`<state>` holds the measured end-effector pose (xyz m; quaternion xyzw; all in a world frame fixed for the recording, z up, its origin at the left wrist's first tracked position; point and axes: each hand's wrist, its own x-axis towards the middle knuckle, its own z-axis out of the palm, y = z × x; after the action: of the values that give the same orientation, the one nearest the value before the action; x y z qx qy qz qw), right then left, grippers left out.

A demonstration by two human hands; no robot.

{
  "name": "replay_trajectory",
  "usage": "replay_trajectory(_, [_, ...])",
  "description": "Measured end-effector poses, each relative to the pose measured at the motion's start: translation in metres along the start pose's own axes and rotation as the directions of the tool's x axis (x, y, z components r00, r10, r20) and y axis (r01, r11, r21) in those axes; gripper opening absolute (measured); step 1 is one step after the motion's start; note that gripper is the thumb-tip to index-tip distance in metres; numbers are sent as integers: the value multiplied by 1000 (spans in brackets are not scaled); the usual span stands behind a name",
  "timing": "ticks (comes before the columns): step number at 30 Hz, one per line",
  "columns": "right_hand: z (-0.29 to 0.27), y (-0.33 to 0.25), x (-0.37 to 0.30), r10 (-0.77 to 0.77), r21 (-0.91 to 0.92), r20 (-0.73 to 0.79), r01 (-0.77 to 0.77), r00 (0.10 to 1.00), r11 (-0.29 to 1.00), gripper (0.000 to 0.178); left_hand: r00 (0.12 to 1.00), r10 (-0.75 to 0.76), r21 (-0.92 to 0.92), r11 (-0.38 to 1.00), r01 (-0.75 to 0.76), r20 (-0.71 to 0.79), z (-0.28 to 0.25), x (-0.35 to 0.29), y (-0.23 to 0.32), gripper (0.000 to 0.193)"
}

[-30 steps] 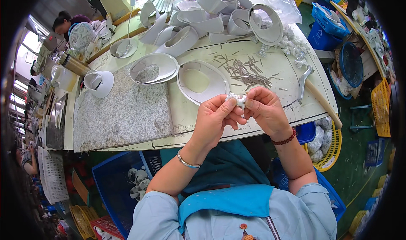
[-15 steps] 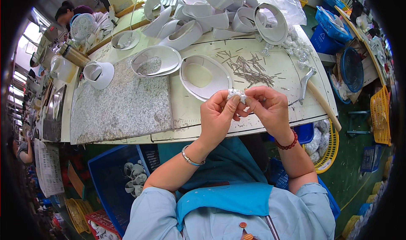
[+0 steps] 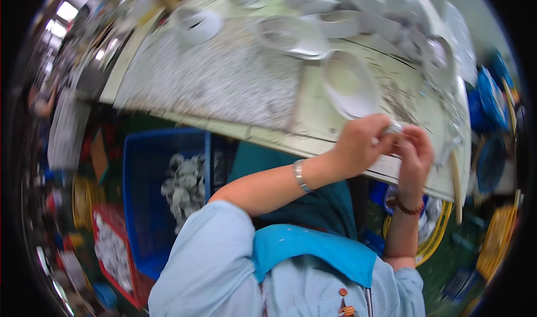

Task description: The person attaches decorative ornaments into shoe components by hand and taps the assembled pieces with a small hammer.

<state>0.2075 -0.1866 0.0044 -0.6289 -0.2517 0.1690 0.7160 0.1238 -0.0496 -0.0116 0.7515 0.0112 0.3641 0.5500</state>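
Note:
Above the front edge of the worktable (image 3: 319, 143), my two hands meet fingertip to fingertip. Between them is a small whitish, shiny piece (image 3: 395, 127), blurred and partly covered by fingers. My left hand (image 3: 361, 143) pinches it from the left, fingers curled. My right hand (image 3: 416, 149) closes on its other side, thumb and fingers bent. Just beyond the hands lies a white oval ring-shaped part (image 3: 366, 96). Thin dark metal strips (image 3: 400, 102) are scattered behind it.
A rough grey stone slab (image 3: 207, 76) covers the table's left part. White curved parts (image 3: 386, 15) are heaped at the back right. A wooden-handled hammer (image 3: 457, 185) lies at the right edge. Below stand a blue bin (image 3: 137, 205) and a red basket (image 3: 137, 280), both holding white pieces.
The whole view has swung and blurred, so the table and bins appear shifted and tilted. My hands now appear farther right in the picture, still together on the small piece.

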Motion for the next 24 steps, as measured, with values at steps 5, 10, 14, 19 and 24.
replay_trajectory(5, [6, -2, 4, 0, -10, 120, 1, 993, 1000, 21, 993, 67, 73, 996, -60, -95, -2, -5, 2, 11])
replay_trajectory(10, [-1, 0, 9, -3, -127, 198, 29, 980, 992, 22, 988, 27, 10, 1000, -26, -154, -6, -12, 2, 13])
replay_trajectory(14, [-2, 0, 8, -12, -205, 176, 49, 984, 978, 24, 984, 32, 26, 999, -28, -176, -5, -12, -3, 15])
replay_trajectory(19, [-7, -7, 5, 2, -261, 100, 25, 995, 965, 23, 990, -91, -112, 991, 78, -112, -1, -7, -4, 11])
replay_trajectory(24, [23, -2, 12, -43, -115, 210, 69, 977, 991, 18, 956, -287, -195, 942, 272, -54, -25, -12, 2, 10])
